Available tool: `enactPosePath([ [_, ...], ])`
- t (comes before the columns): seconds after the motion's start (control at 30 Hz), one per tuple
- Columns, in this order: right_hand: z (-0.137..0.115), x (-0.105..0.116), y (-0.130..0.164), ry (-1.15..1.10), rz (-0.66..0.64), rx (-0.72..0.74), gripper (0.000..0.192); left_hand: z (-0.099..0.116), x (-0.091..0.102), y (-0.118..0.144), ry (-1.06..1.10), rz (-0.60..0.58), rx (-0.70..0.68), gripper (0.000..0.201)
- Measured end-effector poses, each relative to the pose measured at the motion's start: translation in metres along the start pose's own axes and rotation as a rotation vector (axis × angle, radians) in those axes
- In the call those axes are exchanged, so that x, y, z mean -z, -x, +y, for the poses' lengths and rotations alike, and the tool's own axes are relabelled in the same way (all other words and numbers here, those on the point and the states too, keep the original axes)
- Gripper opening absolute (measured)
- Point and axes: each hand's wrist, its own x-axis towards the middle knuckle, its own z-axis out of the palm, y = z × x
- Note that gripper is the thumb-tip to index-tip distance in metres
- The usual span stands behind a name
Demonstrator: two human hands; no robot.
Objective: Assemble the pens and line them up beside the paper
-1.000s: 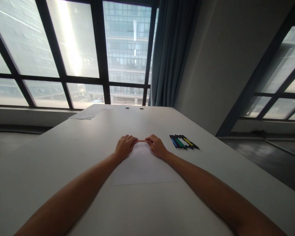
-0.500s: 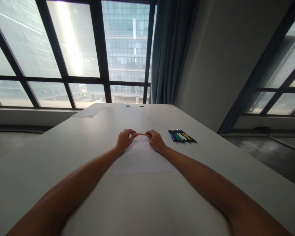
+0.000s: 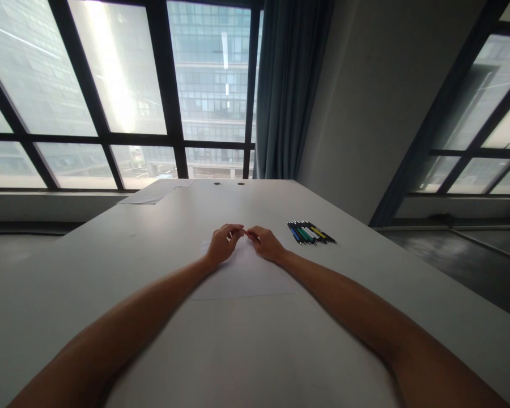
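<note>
My left hand (image 3: 223, 243) and my right hand (image 3: 264, 242) meet fingertip to fingertip above the far end of a white sheet of paper (image 3: 244, 277) lying on the white table (image 3: 110, 266). Between the fingertips sits a thin red pen (image 3: 245, 232), mostly hidden by the fingers. Both hands pinch it. A row of several pens (image 3: 310, 233) in blue, green, white, yellow and black lies on the table just right of my right hand.
More sheets of paper (image 3: 155, 192) lie at the table's far left corner, near two small round holes (image 3: 228, 183). Large windows and a blue curtain (image 3: 287, 90) stand behind the table. The floor drops away past the right edge.
My hands have drawn closer together, so the red pen between them shows far less of its length. The view has shifted slightly.
</note>
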Motion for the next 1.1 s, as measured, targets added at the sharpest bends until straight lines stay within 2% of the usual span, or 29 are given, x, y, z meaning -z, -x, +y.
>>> enactPosePath([
  [0.13,-0.007,0.003,0.002,-0.018,-0.039,0.091,0.016,-0.003,-0.002,0.0,0.009,-0.061,0.03,0.017],
  [0.23,-0.013,0.004,0.002,0.082,-0.031,0.115,0.021,-0.004,-0.003,0.001,0.049,-0.03,0.06,0.019],
  [0.33,-0.016,0.005,0.001,0.175,0.066,0.049,0.025,-0.003,-0.001,0.001,0.035,0.011,0.119,0.019],
  [0.43,-0.012,0.006,0.001,0.186,0.161,-0.019,0.029,-0.001,0.004,0.001,-0.166,0.0,0.091,0.016],
  [0.53,-0.007,0.006,0.001,0.152,0.197,-0.071,0.029,-0.001,0.008,0.002,-0.335,-0.056,0.027,0.014],
  [0.63,-0.006,0.005,0.002,0.143,0.199,-0.074,0.026,-0.003,0.01,0.003,-0.402,-0.066,0.014,0.014],
  [0.77,-0.009,0.004,0.002,0.183,0.18,-0.032,0.023,-0.008,0.01,0.003,-0.415,-0.065,0.036,0.013],
  [0.87,-0.009,0.005,0.001,0.198,0.177,-0.032,0.027,-0.009,0.01,0.004,-0.409,-0.074,0.06,0.016],
  [1.0,-0.004,0.006,0.001,0.188,0.18,-0.131,0.047,-0.009,0.011,0.003,-0.396,-0.004,0.101,0.019],
  [1.1,-0.002,0.006,0.002,0.155,0.182,-0.213,0.053,-0.008,0.01,0.002,-0.357,0.039,0.13,0.016],
])
